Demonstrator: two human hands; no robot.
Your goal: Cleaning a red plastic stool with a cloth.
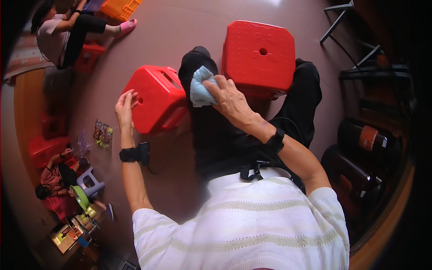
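From here, the right hand (pixel 230 100) grips a soft cloth (pixel 200 86) between left stool (pixel 155 105) and right stool (pixel 261 63). The left hand (pixel 125 108) is at the left stool's left edge; whether gripping, I can't tell. That stool looks light, stiff, slippery: best held by its edge.

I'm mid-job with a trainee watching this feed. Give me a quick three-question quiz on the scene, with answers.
1. What does the right hand hold?
2. True or false: the left hand is beside the orange crate, away from both large red stools.
3. What colour is the slipper on the person at upper left?
a) green
b) black
c) pink

Key
1. A light blue cloth.
2. False: it is at the edge of the tilted red stool on the left.
3. c
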